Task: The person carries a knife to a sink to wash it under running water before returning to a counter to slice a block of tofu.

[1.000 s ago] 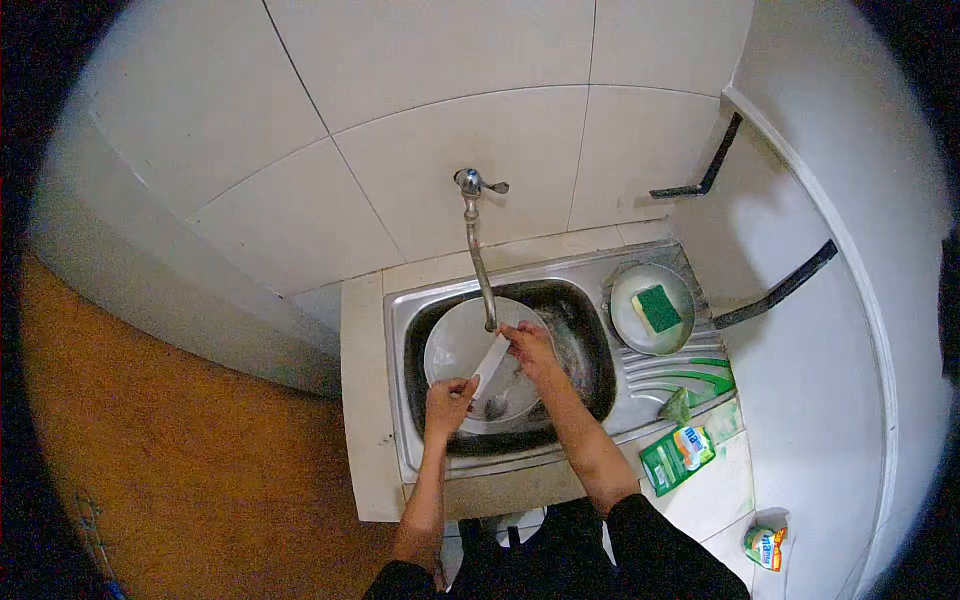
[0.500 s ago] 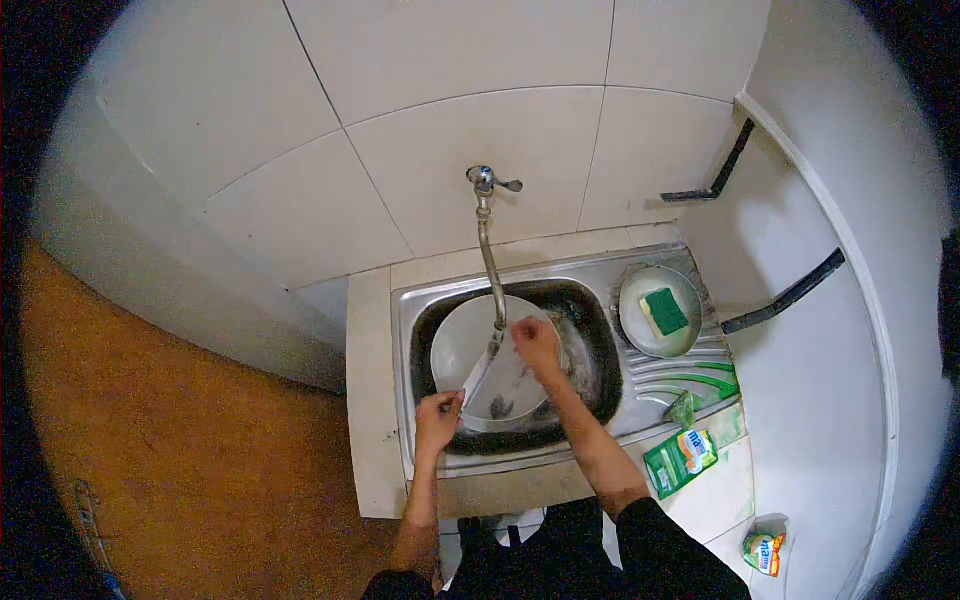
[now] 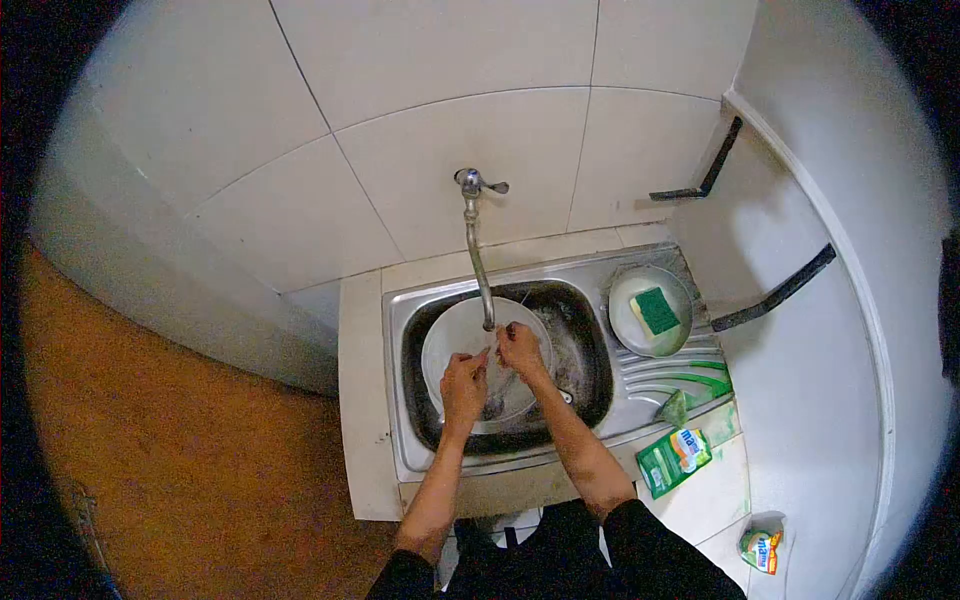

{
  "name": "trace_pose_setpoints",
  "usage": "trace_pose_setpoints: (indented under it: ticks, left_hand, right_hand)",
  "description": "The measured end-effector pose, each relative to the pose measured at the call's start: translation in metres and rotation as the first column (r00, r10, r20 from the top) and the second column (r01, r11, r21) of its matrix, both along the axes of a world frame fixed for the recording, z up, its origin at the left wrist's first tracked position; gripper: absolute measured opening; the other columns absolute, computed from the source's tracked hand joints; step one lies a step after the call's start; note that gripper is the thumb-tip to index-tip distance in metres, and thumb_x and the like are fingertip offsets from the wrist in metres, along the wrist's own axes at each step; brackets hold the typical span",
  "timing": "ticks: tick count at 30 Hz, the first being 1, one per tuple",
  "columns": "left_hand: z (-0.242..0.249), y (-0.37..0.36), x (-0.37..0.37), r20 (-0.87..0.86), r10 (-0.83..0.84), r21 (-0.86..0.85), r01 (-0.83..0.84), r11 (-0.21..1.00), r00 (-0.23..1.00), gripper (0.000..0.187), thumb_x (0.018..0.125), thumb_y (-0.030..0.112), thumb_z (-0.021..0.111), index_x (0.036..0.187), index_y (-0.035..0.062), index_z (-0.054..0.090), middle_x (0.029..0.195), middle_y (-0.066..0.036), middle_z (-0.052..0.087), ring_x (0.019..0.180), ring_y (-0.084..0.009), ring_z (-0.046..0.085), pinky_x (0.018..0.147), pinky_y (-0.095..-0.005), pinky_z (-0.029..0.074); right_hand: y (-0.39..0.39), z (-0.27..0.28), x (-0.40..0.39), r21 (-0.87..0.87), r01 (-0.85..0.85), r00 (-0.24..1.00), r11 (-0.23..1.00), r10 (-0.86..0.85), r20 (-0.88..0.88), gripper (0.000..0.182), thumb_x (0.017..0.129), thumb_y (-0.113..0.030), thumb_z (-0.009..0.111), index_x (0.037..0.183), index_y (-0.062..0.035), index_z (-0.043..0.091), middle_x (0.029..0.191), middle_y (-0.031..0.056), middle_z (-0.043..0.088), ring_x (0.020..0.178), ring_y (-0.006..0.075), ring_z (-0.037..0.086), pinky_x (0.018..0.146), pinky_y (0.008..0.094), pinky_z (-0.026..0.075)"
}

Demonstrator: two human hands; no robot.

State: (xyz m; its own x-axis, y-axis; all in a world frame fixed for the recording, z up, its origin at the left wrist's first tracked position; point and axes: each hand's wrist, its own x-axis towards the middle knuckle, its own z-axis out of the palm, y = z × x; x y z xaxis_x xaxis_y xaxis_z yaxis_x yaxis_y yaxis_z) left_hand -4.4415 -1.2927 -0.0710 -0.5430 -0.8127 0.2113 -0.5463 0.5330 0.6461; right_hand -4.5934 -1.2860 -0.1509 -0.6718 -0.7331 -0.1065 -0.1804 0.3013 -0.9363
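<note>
Both hands meet just below the spout of the tap (image 3: 479, 255), over a wide pale basin (image 3: 436, 362) standing in the sink. My left hand (image 3: 465, 385) is closed, thumb and fingers pinched together near the basin's middle. Close beside it, my right hand (image 3: 519, 350) has curled fingers at the spout's mouth. What they grip is mostly hidden by the fingers, and I cannot tell its kind. A small pale end with a hole, like a handle tip (image 3: 567, 397), shows to the right of my right forearm.
On the ridged drainboard a bowl (image 3: 625, 335) holds a green and yellow sponge (image 3: 655, 311). A crumpled green scrap (image 3: 675, 408) and a green detergent packet (image 3: 674, 462) lie nearer me. Another packet (image 3: 762, 550) sits lower right. Black brackets (image 3: 775, 295) stick out from the right wall.
My left hand has moved up and right, close to my right hand. The long pale strip seen between left hand and spout no longer shows there. The camera view has shifted slightly.
</note>
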Motion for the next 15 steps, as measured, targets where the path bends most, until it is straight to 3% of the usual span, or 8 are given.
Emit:
trace_pose_setpoints:
  ticks: [2, 4, 7, 8, 11, 14, 15]
  left_hand:
    - [-0.021, -0.010, -0.009, -0.030, -0.042, -0.088, 0.039, 0.995, 0.999, 0.019, 0.084, 0.014, 0.064, 0.102, 0.0110, 0.070, 0.098, -0.016, 0.059, 0.088, -0.0355, 0.061, 0.076, -0.0440, 0.049]
    - [-0.033, -0.020, -0.019, -0.019, -0.072, -0.140, 0.069, 0.988, 0.997, 0.017, 0.082, 0.012, 0.066, 0.098, 0.0092, 0.070, 0.101, -0.017, 0.058, 0.088, -0.0350, 0.061, 0.075, -0.0435, 0.049]
    - [-0.019, -0.019, -0.031, -0.059, 0.010, -0.109, -0.016, 0.994, 0.998, 0.016, 0.081, 0.015, 0.069, 0.094, 0.0063, 0.070, 0.099, -0.018, 0.060, 0.087, -0.0353, 0.062, 0.074, -0.0433, 0.049]
    - [-0.012, -0.018, -0.036, -0.081, 0.059, -0.079, -0.065, 0.995, 0.995, 0.017, 0.081, 0.018, 0.069, 0.093, 0.0054, 0.069, 0.097, -0.018, 0.062, 0.087, -0.0355, 0.063, 0.074, -0.0433, 0.050]
    - [-0.015, -0.035, -0.039, -0.060, 0.052, 0.089, -0.047, 0.995, 0.997, 0.025, 0.084, 0.026, 0.069, 0.090, 0.0010, 0.068, 0.087, -0.016, 0.066, 0.073, -0.0289, 0.065, 0.068, -0.0402, 0.051]
    - [0.005, -0.051, -0.037, 0.054, -0.062, 0.517, 0.026, 0.856, 0.997, 0.031, 0.089, 0.030, 0.065, 0.089, -0.0010, 0.067, 0.077, -0.011, 0.067, 0.062, -0.0194, 0.062, 0.061, -0.0348, 0.050]
    - [0.000, -0.057, -0.034, 0.022, -0.107, 0.510, 0.081, 0.856, 0.994, 0.031, 0.089, 0.030, 0.064, 0.089, -0.0009, 0.066, 0.076, -0.010, 0.067, 0.061, -0.0172, 0.061, 0.059, -0.0328, 0.050]
  right_hand:
    - [-0.018, -0.060, -0.011, -0.140, 0.042, 0.993, 0.989, -0.057, -0.106, 0.034, 0.094, -0.025, 0.054, 0.079, 0.0049, 0.058, 0.065, 0.0139, 0.063, 0.053, 0.0223, 0.063, 0.049, 0.0357, 0.051]
    - [-0.024, -0.078, -0.020, -0.220, 0.077, 0.993, 0.972, -0.094, -0.065, 0.031, 0.095, -0.022, 0.052, 0.081, 0.0049, 0.058, 0.067, 0.0136, 0.063, 0.052, 0.0220, 0.063, 0.049, 0.0354, 0.053]
    - [-0.029, -0.066, -0.034, -0.211, 0.113, 0.967, 0.971, -0.059, 0.246, 0.028, 0.095, -0.021, 0.052, 0.083, 0.0037, 0.058, 0.068, 0.0126, 0.063, 0.054, 0.0220, 0.063, 0.051, 0.0365, 0.056]
    - [-0.022, -0.040, -0.036, -0.190, 0.102, 0.929, 0.977, -0.025, 0.370, 0.027, 0.095, -0.021, 0.053, 0.084, 0.0030, 0.059, 0.068, 0.0120, 0.063, 0.056, 0.0221, 0.064, 0.052, 0.0367, 0.056]
    - [-0.011, -0.009, -0.042, -0.227, 0.086, 0.802, 0.970, 0.067, 0.593, 0.024, 0.095, -0.021, 0.055, 0.088, 0.0011, 0.060, 0.071, 0.0106, 0.063, 0.061, 0.0215, 0.065, 0.057, 0.0362, 0.058]
    - [-0.005, 0.007, -0.036, -0.280, 0.117, 0.703, 0.953, 0.120, 0.701, 0.020, 0.094, -0.021, 0.057, 0.090, -0.0009, 0.060, 0.075, 0.0092, 0.063, 0.065, 0.0206, 0.065, 0.061, 0.0357, 0.058]
    - [-0.004, 0.011, -0.035, -0.291, 0.134, 0.672, 0.947, 0.129, 0.729, 0.019, 0.093, -0.020, 0.058, 0.091, -0.0016, 0.060, 0.077, 0.0088, 0.064, 0.066, 0.0204, 0.065, 0.062, 0.0356, 0.058]
